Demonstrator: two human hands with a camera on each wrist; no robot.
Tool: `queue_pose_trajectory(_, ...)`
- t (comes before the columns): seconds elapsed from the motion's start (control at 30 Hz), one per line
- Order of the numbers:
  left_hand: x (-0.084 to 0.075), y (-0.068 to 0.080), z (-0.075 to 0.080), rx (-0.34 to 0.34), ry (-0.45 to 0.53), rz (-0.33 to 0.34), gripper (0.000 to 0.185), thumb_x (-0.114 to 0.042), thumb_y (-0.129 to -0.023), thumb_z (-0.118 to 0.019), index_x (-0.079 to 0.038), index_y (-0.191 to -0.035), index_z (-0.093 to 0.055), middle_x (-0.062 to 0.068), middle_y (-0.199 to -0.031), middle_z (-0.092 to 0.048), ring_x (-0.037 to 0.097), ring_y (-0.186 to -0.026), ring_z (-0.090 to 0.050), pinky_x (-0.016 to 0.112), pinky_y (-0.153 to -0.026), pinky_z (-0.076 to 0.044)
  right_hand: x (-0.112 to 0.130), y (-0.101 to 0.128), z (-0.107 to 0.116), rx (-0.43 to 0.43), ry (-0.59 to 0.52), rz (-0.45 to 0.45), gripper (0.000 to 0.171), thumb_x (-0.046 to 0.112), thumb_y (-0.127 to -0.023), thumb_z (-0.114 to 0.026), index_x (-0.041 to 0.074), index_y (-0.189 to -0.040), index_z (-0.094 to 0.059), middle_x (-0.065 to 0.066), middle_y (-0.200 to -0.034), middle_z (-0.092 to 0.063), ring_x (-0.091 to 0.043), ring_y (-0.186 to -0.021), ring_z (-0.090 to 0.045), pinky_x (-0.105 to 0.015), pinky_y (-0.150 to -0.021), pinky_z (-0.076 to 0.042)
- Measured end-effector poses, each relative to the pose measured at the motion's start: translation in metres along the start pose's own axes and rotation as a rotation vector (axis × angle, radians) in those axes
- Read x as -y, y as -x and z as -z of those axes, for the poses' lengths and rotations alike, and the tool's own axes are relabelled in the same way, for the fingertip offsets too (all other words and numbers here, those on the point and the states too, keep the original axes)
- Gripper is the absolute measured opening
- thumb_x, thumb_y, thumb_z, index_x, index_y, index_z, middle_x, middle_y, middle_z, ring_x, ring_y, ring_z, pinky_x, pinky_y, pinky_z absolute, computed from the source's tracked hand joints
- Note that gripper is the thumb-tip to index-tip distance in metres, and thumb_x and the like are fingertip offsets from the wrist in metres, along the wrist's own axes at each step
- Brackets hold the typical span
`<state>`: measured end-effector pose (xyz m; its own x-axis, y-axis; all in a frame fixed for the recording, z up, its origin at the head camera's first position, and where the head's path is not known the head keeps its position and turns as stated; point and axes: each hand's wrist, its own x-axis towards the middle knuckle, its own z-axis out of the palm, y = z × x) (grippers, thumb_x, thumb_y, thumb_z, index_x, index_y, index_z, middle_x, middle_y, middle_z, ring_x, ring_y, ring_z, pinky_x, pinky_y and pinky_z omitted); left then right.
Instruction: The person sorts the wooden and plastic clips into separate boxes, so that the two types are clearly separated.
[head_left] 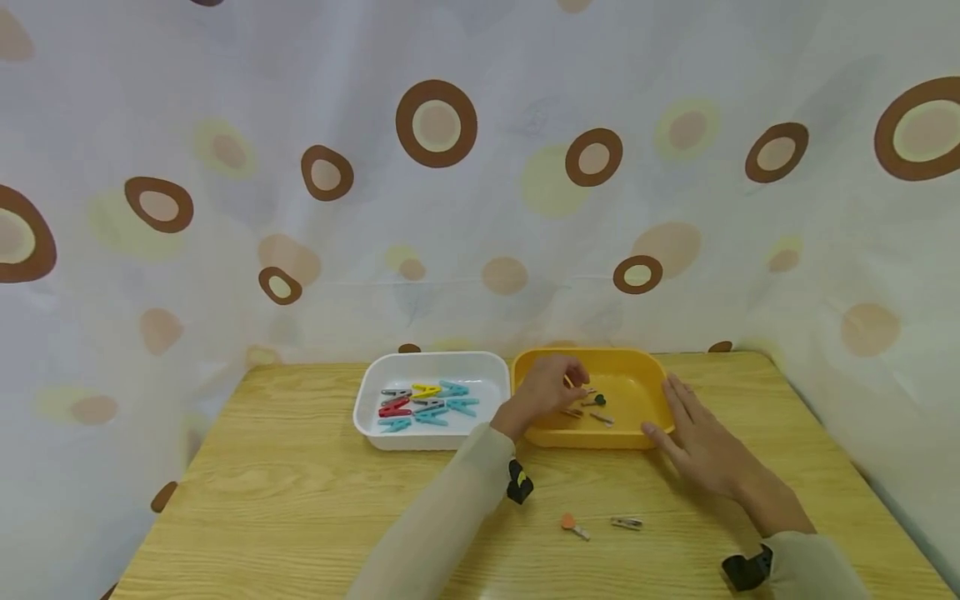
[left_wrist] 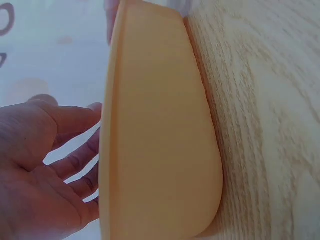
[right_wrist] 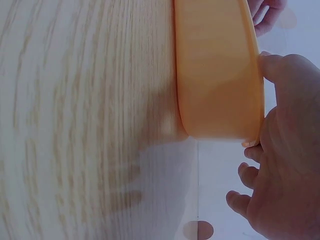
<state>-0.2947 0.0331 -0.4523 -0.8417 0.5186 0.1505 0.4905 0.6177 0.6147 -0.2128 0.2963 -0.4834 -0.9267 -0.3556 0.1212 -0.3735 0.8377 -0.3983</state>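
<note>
A yellow tray [head_left: 645, 375] stands at the back of the wooden table [head_left: 300, 483] with a few small pegs [head_left: 596, 402] inside. My left hand [head_left: 572, 381] hovers over its left half, fingers curled, and seems to pinch a small tan peg at the fingertips. In the left wrist view the tray's rim [left_wrist: 107, 150] hides the fingertips of that hand [left_wrist: 50, 160]. My right hand [head_left: 678, 417] lies flat with straight fingers against the tray's right front corner. The right wrist view shows it [right_wrist: 285, 150] touching the tray's wall [right_wrist: 217, 70].
A white tray [head_left: 367, 400] touching the yellow one on its left holds several coloured clothes pegs [head_left: 427, 402]. An orange peg [head_left: 572, 523] and a grey peg [head_left: 626, 522] lie on the table near the front. A spotted curtain hangs behind.
</note>
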Motion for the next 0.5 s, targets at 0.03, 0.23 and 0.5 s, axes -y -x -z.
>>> queue_pose_trajectory(0.03,-0.001,0.002,0.001,-0.003,0.004,-0.006,0.01,-0.01,-0.095,-0.075,-0.005,-0.103,-0.074,0.002,-0.095,-0.071,0.013,-0.085,-0.063,0.017,-0.076,-0.05,0.0,-0.001,0.0,0.0,0.002,0.002,0.086,0.048,-0.109,-0.045,-0.005,-0.162,-0.003,-0.025,-0.169,0.0,-0.05,-0.152,-0.01,-0.071,-0.114,-0.019)
queue_pose_trajectory(0.23,-0.009,0.02,0.007,-0.011,0.019,-0.053,0.012,-0.011,-0.095,-0.075,-0.005,-0.106,-0.074,0.0,-0.095,-0.07,0.01,-0.084,-0.065,0.014,-0.077,-0.05,0.0,-0.001,0.001,-0.001,0.007,0.01,0.085,0.047,-0.109,-0.045,-0.005,-0.162,-0.003,-0.026,-0.169,-0.001,-0.05,-0.152,-0.01,-0.071,-0.114,-0.019)
queue_pose_trajectory(0.5,-0.02,0.047,0.009,-0.041,0.012,-0.148,0.015,-0.014,-0.097,-0.073,-0.007,-0.11,-0.073,0.001,-0.105,-0.072,0.008,-0.087,-0.064,0.015,-0.081,-0.052,0.001,-0.001,0.0,-0.007,0.005,0.014,0.085,0.046,-0.109,-0.046,-0.006,-0.161,-0.004,-0.027,-0.168,-0.001,-0.05,-0.152,-0.009,-0.07,-0.115,-0.018)
